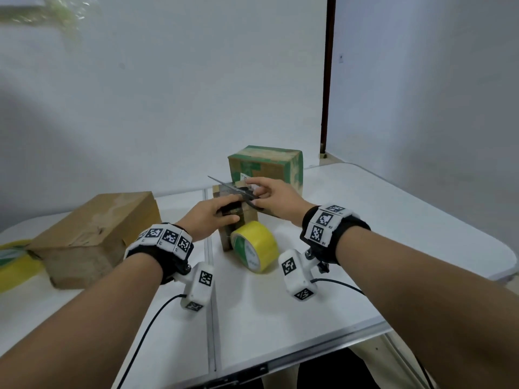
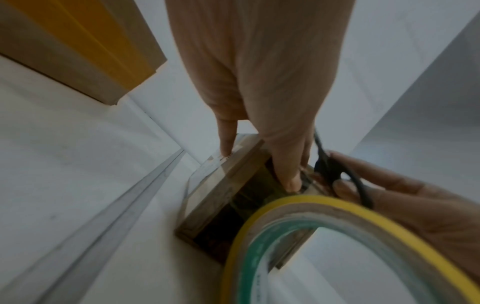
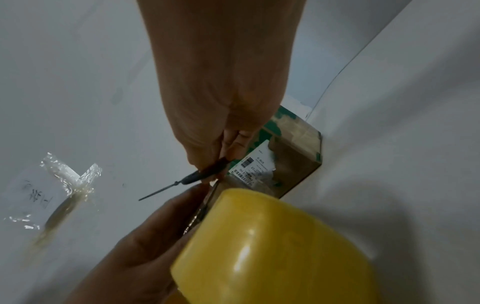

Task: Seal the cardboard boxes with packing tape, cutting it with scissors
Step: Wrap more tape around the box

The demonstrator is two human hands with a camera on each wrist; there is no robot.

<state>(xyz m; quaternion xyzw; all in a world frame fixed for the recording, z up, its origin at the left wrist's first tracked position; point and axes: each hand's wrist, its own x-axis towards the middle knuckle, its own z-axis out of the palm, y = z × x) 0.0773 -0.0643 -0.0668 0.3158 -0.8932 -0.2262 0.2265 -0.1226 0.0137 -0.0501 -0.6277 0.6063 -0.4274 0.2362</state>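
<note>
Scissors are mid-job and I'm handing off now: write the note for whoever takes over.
Right hand grips the scissors, blades over the small box.
Left hand presses flat on that box's top.
Yellow tape roll stands on the table against the box's front.
Done: cannot tell whether the strip is cut.
Left: finish the cut and press the tape down. Plain box sits left, green-printed box behind.

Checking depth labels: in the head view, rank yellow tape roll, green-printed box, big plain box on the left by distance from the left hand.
1. yellow tape roll, just below-right of the left hand, leaning on the small box it presses.
2. green-printed box, behind, right.
3. big plain box, far left.
</note>
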